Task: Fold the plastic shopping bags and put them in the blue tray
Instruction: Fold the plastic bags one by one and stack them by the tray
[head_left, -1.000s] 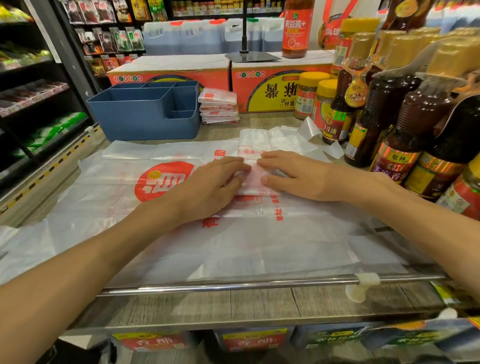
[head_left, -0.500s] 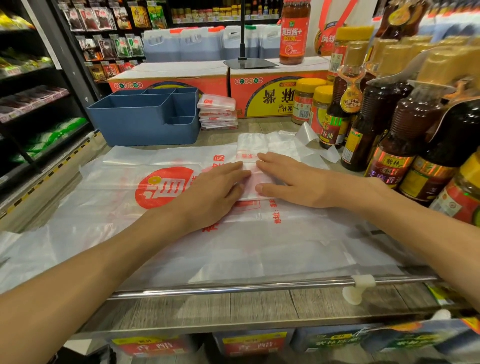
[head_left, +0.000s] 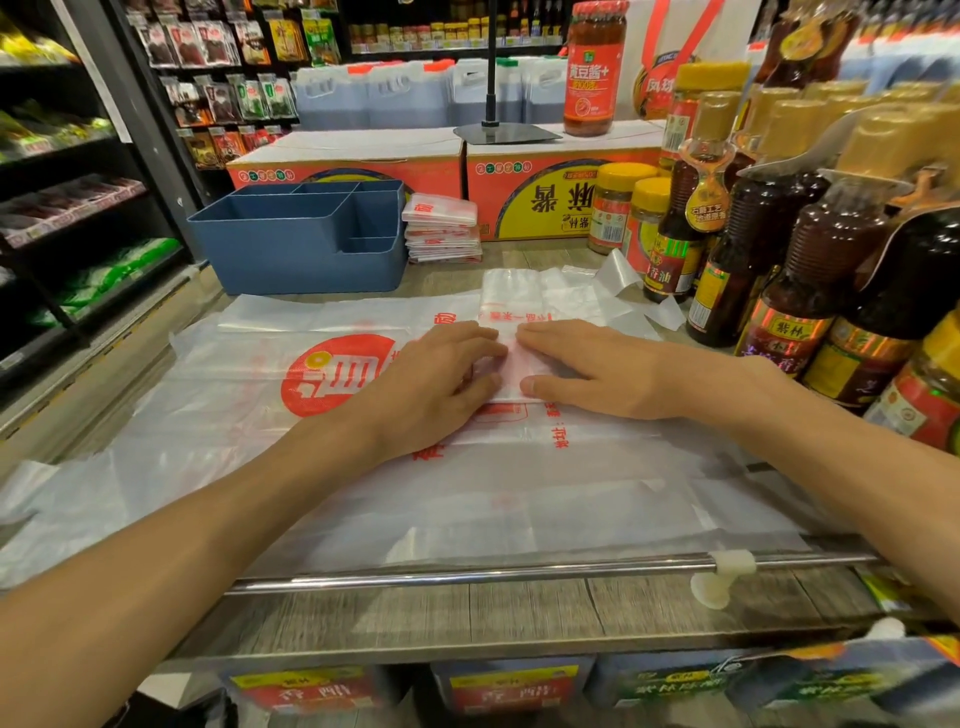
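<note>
Both hands are lying flat, fingers straight, pressing a half-folded bag (head_left: 511, 312) onto a pile of spread bags (head_left: 270, 415) covering the shelf. The left hand (head_left: 434, 387) is holding down the left of the fold while the right hand (head_left: 589, 374) is flattening the right; neither is gripping anything. The step appears to be creasing the fold. The tray (head_left: 291, 260) is sitting far left, and a stack of folded bags (head_left: 441, 228) is resting just to its right. Next, the strip probably needs another fold, then lifting into the tray.
</note>
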